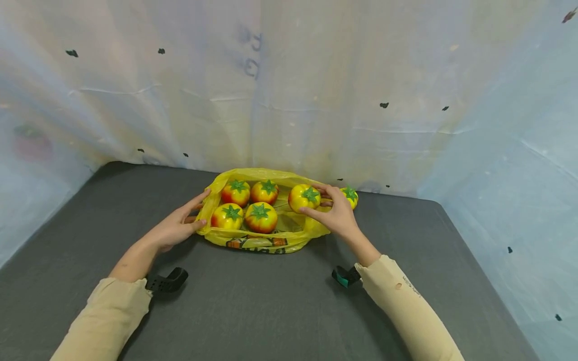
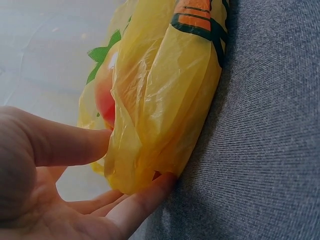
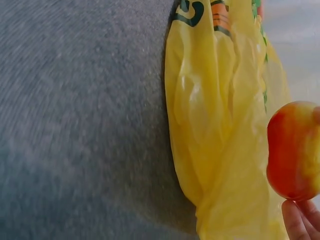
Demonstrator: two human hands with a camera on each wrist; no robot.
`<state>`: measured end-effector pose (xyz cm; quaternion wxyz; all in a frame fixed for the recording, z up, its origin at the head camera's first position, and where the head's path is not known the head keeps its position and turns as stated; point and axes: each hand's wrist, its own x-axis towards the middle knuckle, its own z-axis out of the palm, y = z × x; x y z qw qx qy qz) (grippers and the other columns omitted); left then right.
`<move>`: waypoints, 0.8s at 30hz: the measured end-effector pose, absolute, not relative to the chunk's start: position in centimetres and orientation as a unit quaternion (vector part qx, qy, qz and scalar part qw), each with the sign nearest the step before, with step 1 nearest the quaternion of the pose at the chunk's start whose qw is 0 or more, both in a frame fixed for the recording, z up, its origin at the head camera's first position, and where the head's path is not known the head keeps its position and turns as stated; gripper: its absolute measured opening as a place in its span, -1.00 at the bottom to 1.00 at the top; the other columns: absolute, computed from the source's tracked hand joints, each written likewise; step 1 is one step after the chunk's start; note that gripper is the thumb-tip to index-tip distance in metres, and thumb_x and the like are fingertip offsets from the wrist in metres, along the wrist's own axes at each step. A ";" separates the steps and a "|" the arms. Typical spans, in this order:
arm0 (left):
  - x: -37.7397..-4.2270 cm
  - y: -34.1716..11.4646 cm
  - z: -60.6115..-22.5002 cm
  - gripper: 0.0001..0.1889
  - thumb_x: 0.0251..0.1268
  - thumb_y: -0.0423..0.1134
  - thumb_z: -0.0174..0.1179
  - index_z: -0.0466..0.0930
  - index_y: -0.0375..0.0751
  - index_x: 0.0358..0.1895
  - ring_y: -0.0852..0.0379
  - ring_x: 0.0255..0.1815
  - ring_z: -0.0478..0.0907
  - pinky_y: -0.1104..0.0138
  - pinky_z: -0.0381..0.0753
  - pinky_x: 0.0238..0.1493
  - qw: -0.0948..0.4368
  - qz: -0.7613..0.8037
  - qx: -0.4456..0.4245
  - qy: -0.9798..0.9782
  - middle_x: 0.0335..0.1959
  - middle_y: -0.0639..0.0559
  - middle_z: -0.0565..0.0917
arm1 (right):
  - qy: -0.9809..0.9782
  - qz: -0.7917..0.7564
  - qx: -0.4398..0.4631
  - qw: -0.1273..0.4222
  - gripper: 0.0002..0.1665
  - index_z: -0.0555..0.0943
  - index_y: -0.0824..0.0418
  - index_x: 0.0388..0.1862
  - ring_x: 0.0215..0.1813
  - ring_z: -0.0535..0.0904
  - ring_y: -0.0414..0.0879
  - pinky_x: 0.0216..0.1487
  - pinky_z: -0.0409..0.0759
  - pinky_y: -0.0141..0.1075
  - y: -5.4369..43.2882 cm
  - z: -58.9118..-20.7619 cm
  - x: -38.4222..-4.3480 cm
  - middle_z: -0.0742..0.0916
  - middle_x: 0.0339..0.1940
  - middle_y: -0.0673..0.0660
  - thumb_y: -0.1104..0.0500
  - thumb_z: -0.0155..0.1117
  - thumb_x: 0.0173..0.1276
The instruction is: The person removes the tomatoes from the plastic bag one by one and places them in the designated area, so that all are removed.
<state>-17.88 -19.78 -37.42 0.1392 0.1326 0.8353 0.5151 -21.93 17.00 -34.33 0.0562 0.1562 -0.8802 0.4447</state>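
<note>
A yellow plastic bag (image 1: 289,220) lies with its mouth spread, and several toy tomatoes (image 1: 261,217) sit inside its left part, red-and-yellow with green star-shaped leaves. My left hand (image 1: 173,225) holds the bag's left end; in the left wrist view the thumb is at the rim and the fingers (image 2: 145,202) lie against the outside. Over the right part of the opening, my right hand (image 1: 336,210) grips another toy tomato (image 1: 303,198) between thumb and fingers. The right wrist view shows fingertips under this tomato (image 3: 294,150), beside the bag's folded side.
One more toy tomato (image 1: 350,197) sits just right of the bag, partly hidden behind my right hand. The dark grey table (image 1: 262,311) runs back to a pale plastic sheet wall (image 1: 307,100), with another sheet (image 1: 519,200) along the right side.
</note>
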 end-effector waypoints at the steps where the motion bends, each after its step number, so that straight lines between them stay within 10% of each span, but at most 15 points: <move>1: -17.9 -19.8 -37.4 -0.21 0.50 -0.35 -0.06 -0.38 0.04 0.56 -0.56 0.36 0.10 -0.21 0.35 0.22 0.138 0.514 0.133 0.836 0.46 -0.50 -0.07 | -0.878 0.448 0.159 0.057 -0.23 0.45 0.14 0.31 0.17 0.47 0.08 0.16 0.54 0.00 17.2 -34.2 -21.9 0.49 0.20 0.19 0.02 0.49 0.13; 24: -17.9 -19.7 -37.3 -0.21 0.49 -0.36 -0.05 -0.37 0.02 0.56 -0.58 0.34 0.11 -0.21 0.37 0.19 0.135 0.511 0.134 0.838 0.45 -0.52 -0.07 | -0.888 0.439 0.107 0.081 -0.22 0.44 0.12 0.32 0.17 0.51 0.11 0.12 0.57 -0.04 20.7 -32.8 -21.8 0.46 0.26 0.22 -0.01 0.49 0.13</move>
